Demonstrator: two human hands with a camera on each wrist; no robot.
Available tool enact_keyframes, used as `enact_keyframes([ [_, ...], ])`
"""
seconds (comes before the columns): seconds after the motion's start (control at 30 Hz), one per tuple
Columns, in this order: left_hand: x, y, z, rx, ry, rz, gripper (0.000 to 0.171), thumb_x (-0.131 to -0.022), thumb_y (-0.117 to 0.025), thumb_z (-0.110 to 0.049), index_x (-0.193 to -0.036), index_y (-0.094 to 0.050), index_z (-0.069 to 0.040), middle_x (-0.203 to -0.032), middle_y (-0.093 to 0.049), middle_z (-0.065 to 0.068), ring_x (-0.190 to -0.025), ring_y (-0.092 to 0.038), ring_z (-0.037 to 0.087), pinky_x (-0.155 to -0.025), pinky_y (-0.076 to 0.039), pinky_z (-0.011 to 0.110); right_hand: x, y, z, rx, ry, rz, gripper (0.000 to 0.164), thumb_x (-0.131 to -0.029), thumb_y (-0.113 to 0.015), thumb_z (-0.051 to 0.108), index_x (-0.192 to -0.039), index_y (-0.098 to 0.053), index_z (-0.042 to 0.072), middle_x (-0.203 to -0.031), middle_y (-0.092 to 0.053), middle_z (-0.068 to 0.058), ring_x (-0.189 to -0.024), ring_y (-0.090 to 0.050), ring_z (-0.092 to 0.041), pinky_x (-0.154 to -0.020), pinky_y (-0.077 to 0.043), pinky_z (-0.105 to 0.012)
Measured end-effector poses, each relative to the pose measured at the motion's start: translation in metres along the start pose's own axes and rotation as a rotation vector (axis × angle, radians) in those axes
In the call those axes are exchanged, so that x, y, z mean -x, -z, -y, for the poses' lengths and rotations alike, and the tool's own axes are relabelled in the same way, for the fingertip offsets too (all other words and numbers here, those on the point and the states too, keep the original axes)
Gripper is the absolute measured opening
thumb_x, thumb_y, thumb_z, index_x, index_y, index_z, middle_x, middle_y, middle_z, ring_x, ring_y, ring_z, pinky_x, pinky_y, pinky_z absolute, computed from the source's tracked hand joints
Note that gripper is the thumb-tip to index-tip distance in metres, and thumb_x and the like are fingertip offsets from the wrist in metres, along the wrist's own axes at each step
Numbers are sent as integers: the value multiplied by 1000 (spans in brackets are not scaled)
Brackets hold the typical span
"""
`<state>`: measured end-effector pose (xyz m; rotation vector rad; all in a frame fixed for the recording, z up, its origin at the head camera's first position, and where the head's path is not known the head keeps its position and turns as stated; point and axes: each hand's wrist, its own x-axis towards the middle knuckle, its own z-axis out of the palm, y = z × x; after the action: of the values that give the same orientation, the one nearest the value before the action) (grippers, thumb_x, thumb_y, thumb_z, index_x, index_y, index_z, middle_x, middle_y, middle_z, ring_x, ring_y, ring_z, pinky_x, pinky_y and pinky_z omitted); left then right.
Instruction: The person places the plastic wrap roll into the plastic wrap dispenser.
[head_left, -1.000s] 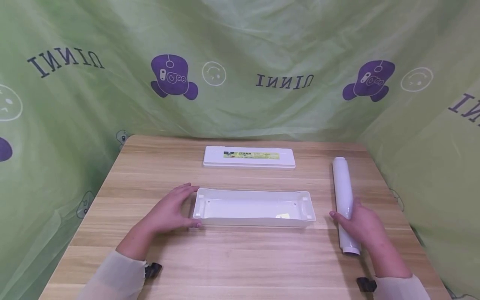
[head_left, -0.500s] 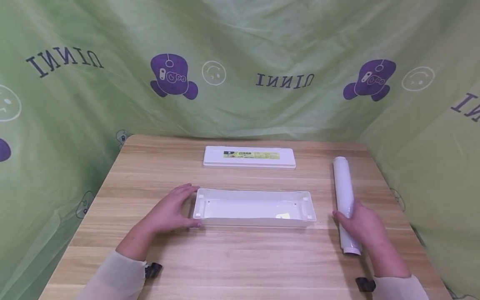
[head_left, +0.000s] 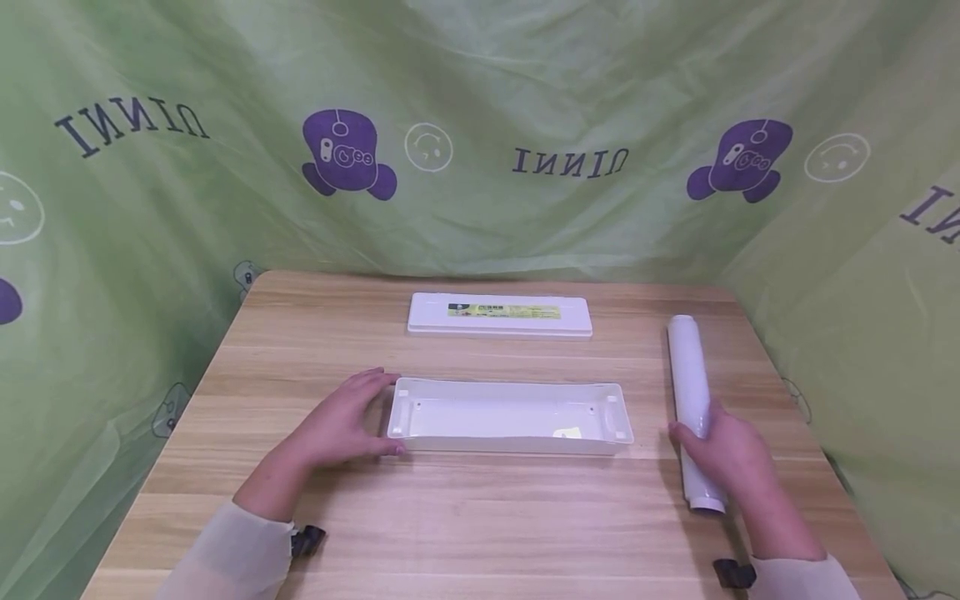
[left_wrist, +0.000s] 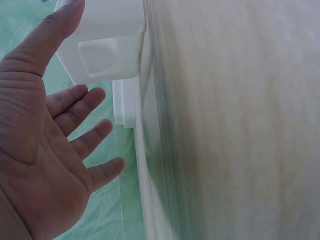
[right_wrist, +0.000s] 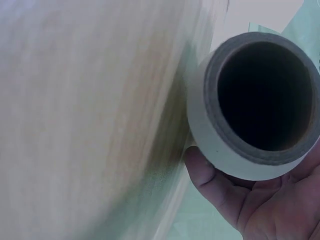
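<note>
A long white plastic box [head_left: 510, 446] with an open top lies across the middle of the table. My left hand [head_left: 337, 425] is at its left end, thumb by the front corner and fingers by the back corner. In the left wrist view the fingers [left_wrist: 82, 145] are spread and loosely bent beside the box's end wall [left_wrist: 100, 57]. On the right, my right hand [head_left: 731, 450] grips the near half of a roll of cling film [head_left: 687, 367]. Its hollow cardboard core [right_wrist: 212, 115] faces the right wrist camera. The fingers' far side is hidden behind the roll.
A white lid [head_left: 427, 315] with a yellow-green label lies behind the box, near the table's back edge. The wooden table [head_left: 487, 533] is enclosed by a green printed curtain [head_left: 480, 75]. Black wrist straps [head_left: 306, 542] show at both sleeves.
My right hand and the roll of cling film have shifted very slightly to the right. The left hand, the box and the lid stay where they were.
</note>
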<state>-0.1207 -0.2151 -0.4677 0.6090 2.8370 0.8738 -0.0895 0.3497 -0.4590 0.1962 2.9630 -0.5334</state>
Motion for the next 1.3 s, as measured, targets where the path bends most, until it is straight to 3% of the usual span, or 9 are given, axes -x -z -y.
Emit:
enact_keyframes([
  [0.57,0,-1,2,13,3,9,117,-64,-94,-60,-158,-43,-12,-162,-38,20,-150,-33,41,-120,-30,64,5,6,2,-17,3,-26,100,-99,-63,54,-147,-27,-26,-117,-55,-50,-82,-67,-45,-67,-58,-56],
  [0.9,0,-2,2,14,3,9,116,-64,-94,-58,-157,-44,-11,-162,-39,20,-150,-34,41,-120,-30,63,8,10,6,-27,21,-36,91,-99,-63,54,-143,-38,-21,-104,-64,-41,-73,-65,-34,-58,-55,-45],
  [1.3,-1,-2,3,19,-3,4,113,-65,-94,-57,-156,-46,-10,-161,-40,20,-149,-35,41,-120,-30,62,8,14,10,-25,43,-56,93,-99,-63,53,-150,-32,-19,-107,-64,-42,-73,-66,-35,-58,-56,-46],
])
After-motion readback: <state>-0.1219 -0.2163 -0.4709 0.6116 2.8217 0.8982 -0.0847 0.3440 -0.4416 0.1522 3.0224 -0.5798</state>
